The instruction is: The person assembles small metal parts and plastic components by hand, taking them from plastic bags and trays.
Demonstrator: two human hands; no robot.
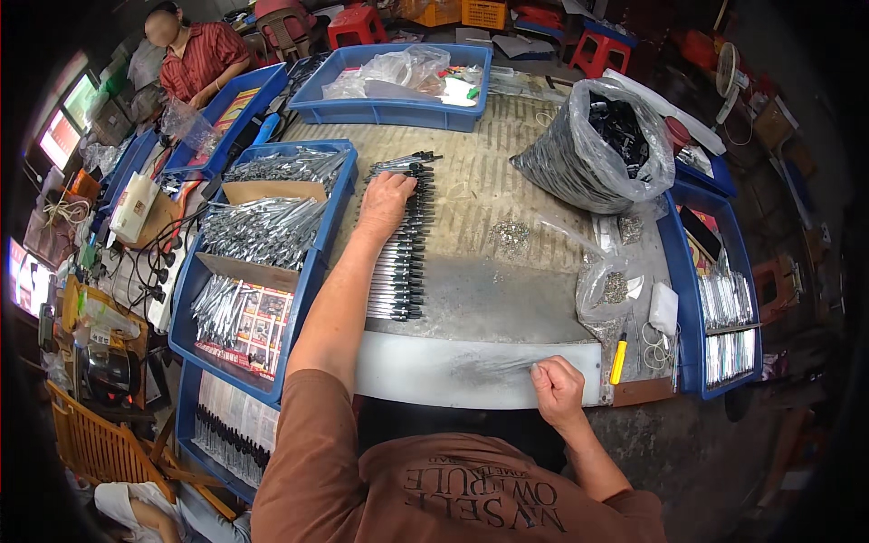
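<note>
A long row of slim metal rods with black ends (pixel 396 285) lies side by side on the worktable. Over its far part is my left hand (pixel 385 204), palm down, with fingers curled against the rods. Whatever those fingers pinch is hidden beneath them. A few rods (pixel 405 163) lie at a slant just beyond this hand. My right hand (pixel 557 389) rests as a loose fist on the white board (pixel 444 371) along the table's near edge, with nothing visible in it. A yellow-handled screwdriver (pixel 618 359) lies to the right of that fist.
At left, a blue tray (pixel 339 195) holds metal rods between cardboard dividers. Another blue tray (pixel 303 113) with plastic bags stands at the back. A large bag of black parts (pixel 561 154), small metal pieces (pixel 510 237) and a right-hand tray (pixel 692 362) surround the worktop. A co-worker (pixel 204 59) sits far left.
</note>
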